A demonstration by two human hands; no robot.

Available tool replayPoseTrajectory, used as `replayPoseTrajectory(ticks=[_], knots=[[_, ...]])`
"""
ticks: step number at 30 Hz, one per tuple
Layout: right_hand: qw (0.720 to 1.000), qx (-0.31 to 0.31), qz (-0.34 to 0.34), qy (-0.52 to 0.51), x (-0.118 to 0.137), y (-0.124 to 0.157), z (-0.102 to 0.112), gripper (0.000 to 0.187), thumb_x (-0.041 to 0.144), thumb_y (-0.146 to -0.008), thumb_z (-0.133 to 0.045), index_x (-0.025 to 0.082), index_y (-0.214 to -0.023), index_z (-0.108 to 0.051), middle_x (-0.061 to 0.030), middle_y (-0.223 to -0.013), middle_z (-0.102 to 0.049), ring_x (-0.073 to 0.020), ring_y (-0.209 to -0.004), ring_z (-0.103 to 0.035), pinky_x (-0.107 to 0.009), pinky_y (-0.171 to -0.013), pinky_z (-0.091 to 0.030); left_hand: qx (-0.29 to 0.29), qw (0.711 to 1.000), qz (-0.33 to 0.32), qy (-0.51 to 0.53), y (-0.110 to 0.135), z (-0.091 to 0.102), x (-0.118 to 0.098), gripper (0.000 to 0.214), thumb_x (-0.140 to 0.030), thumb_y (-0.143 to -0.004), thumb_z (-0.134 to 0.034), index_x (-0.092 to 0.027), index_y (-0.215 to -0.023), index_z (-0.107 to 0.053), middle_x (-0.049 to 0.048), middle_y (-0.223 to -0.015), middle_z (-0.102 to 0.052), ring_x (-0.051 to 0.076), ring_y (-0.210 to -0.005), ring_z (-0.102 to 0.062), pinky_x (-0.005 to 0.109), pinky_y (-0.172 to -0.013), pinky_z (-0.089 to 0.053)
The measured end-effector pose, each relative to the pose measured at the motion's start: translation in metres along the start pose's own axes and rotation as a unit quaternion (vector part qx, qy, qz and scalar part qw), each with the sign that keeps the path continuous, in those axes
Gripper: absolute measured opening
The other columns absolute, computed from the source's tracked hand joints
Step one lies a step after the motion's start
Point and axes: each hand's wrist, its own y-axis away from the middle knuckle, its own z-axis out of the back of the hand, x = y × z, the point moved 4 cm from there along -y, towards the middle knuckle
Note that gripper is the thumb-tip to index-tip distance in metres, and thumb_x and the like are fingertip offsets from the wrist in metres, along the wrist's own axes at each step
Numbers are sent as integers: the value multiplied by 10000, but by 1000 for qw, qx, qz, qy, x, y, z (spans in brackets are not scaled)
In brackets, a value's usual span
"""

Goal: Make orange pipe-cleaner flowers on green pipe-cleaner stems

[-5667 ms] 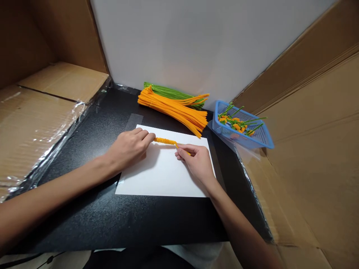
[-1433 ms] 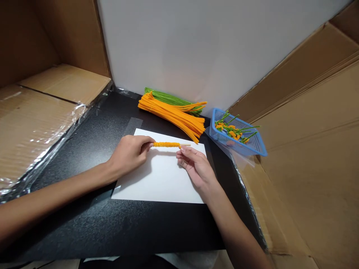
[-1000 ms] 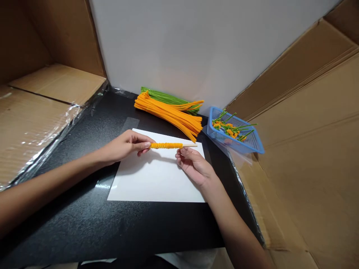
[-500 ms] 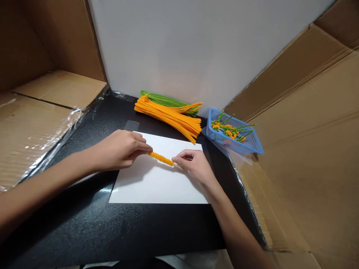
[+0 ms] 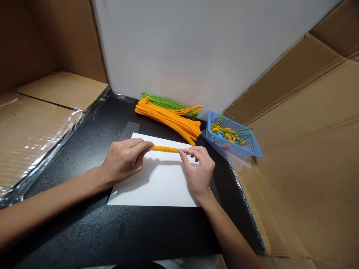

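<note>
An orange pipe cleaner, wound into a tight, narrow coil, stretches between my two hands above a white sheet of paper. My left hand pinches its left end between thumb and fingers. At the other end, my right hand grips the tip with thumb and forefinger, the other fingers curled. The coil lies nearly level and casts a shadow on the paper. Beyond the hands rests a bundle of straight orange pipe cleaners, with a bundle of green pipe cleaners behind it.
At the right back, a blue plastic basket holds several small orange pieces with green stems. The black table meets a white wall. Cardboard panels stand on the right, and more cardboard lies on the left.
Both hands have shifted, with the right one raised, so the coil has turned from slanting down rightward to almost level. It also sits slightly farther right and higher in view.
</note>
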Motion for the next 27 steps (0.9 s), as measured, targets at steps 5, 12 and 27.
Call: replayPoseTrajectory(ticks=[5,12,27], knots=[[996,-24,83,15,7,4,-1,104,161,-898,-669,211,-917,-758,-48,-818,-692,-186,-788,-631,-349,-715,-528,27,984,131,117,-4,1,5,263,-209,-907,-480,-155,-937,-736,37,-754,-744,142,-625,-652,242,-602,-462],[994,1,109,29,-1,9,-14,171,140,-924,-621,213,-994,-758,-65,-857,-710,-193,-809,-653,-358,-725,-561,131,815,417,380,3,-25,15,220,-319,-815,-605,-158,-674,-658,7,-584,-619,125,-516,-559,243,-536,-433],[934,-44,318,155,6,5,16,349,157,-905,-681,332,-1205,-715,-18,-831,-733,-198,-860,-611,-342,-779,-498,342,492,506,620,5,-29,13,68,-183,-725,-672,-117,-716,-688,10,-611,-485,84,-504,-323,222,-435,-320]])
